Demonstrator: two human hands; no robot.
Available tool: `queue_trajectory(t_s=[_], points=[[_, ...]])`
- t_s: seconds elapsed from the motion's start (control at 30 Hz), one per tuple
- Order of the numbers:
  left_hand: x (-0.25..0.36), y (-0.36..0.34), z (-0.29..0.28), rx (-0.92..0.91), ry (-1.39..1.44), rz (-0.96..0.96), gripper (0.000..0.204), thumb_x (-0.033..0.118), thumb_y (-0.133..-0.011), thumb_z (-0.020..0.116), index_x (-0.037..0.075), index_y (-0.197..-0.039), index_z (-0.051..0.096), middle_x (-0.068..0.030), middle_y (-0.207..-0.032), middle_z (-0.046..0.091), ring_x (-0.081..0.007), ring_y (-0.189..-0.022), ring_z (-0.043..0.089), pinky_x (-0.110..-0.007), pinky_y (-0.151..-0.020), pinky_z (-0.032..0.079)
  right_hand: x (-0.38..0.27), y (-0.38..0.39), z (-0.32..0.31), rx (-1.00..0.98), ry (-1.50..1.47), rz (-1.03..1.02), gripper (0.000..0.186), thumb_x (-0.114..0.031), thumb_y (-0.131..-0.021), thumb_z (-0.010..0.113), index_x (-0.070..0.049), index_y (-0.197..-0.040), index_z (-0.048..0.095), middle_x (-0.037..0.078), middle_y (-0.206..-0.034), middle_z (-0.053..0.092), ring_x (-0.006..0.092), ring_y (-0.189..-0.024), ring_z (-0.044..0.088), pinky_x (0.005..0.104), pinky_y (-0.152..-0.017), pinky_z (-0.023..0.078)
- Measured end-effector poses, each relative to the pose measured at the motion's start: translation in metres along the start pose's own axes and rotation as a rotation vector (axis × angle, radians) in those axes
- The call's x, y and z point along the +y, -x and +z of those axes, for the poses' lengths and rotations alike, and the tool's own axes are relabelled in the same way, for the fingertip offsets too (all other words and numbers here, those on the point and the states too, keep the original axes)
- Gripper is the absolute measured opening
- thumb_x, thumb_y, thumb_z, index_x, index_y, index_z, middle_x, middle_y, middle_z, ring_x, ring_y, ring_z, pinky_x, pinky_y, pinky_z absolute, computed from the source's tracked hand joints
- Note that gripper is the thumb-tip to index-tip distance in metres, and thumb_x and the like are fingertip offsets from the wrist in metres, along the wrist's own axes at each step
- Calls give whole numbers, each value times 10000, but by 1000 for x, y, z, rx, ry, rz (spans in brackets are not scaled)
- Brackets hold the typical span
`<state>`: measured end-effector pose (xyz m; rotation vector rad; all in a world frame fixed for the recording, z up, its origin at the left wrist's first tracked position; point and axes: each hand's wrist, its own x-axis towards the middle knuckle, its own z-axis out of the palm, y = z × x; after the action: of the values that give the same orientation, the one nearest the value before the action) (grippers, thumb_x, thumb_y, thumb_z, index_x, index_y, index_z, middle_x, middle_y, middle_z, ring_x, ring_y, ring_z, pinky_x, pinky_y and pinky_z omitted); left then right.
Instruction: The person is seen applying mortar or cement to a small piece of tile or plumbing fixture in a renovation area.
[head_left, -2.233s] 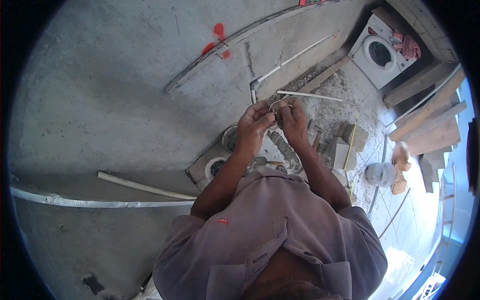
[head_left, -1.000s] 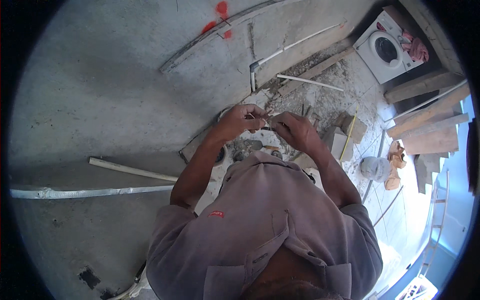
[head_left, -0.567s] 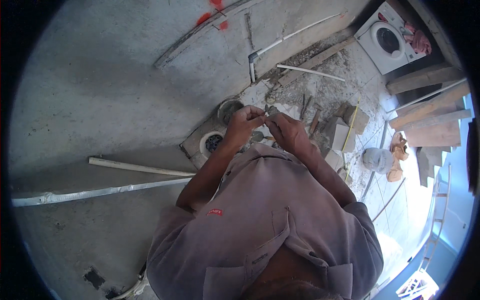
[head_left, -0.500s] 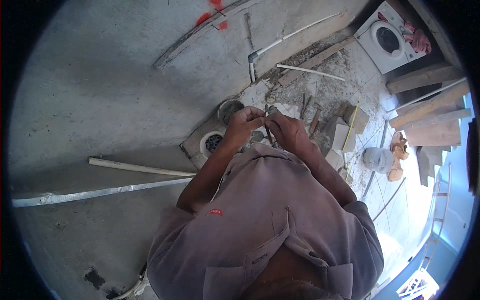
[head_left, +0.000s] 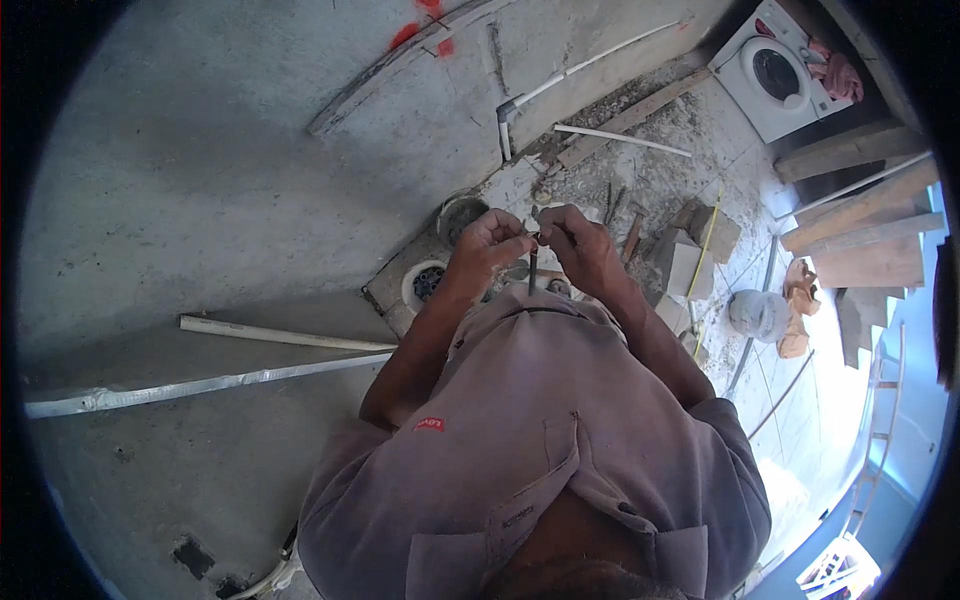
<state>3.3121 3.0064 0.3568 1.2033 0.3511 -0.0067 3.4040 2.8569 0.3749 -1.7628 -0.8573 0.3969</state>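
In front of my waist both hands are close together with bent, pinching fingers. Between them a thin dark rod-like piece [head_left: 533, 268] hangs down toward my shirt; its exact kind is too small to make out. My left hand [head_left: 487, 248] pinches near its upper end. From the other side my right hand [head_left: 582, 252] has thumb and fingertips closed at that same end. Left of my left hand stand a bucket with grey contents [head_left: 461, 214] and a pale round container [head_left: 413, 284] with dark ring-like pieces inside.
Grey blocks [head_left: 684, 262] and a yellow measuring tape [head_left: 709, 238] lie to the right, with a wooden-handled tool [head_left: 633, 238] nearer. A white pipe [head_left: 620, 139] lies on the rubble-strewn floor. A washing machine [head_left: 775, 75] stands far right; a pale bucket [head_left: 757, 317] sits closer.
The right hand has shifted slightly right and opened a small gap from the left. The dark piece now hangs straighter and shows more plainly between them.
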Motion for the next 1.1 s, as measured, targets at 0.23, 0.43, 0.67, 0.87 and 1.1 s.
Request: queue_trajectory(t_s=[0.23, 0.43, 0.67, 0.87, 1.1], points=[[5, 1, 4, 61, -15, 90, 201, 85, -768, 606, 32, -947, 529, -17, -828, 556, -87, -779, 515, -219, -706, 392, 9, 0, -1, 19, 78, -290, 115, -35, -756, 575, -20, -871, 575, 134, -816, 576, 296, -691, 562, 360, -599, 447], [9, 6, 12, 144, -426, 263, 139, 84, -813, 578, 18, -931, 543, -20, -854, 564, -83, -776, 523, -234, -706, 423, 0, -1, 1, 18, 40, -56, 148, -44, -721, 628, -30, -866, 603, 115, -837, 579, 252, -691, 568, 332, -598, 453], [8, 5, 15, 251, -609, 419, 186, 112, -821, 578, -12, -958, 558, -85, -840, 609, -125, -721, 569, -276, -661, 464, 3, -7, 9, 70, 75, -164, 67, -16, -738, 588, 4, -801, 581, 131, -842, 577, 277, -746, 576, 338, -639, 458], [1, -1, 8, 255, -814, 475, 175, 98, -813, 565, -9, -951, 564, -123, -827, 610, -171, -709, 591, -298, -641, 460, 3, -10, 9, 65, 31, -117, 51, -20, -749, 561, 4, -792, 572, 148, -818, 578, 301, -741, 573, 361, -639, 452], [-1, -4, 11, 319, -868, 667, 126, 110, -814, 563, 13, -893, 558, -145, -821, 574, -295, -750, 571, -359, -680, 447, 2, -11, 16, 72, 142, -29, 82, -65, -760, 546, 8, -798, 547, 160, -761, 567, 341, -699, 567, 400, -615, 445]])
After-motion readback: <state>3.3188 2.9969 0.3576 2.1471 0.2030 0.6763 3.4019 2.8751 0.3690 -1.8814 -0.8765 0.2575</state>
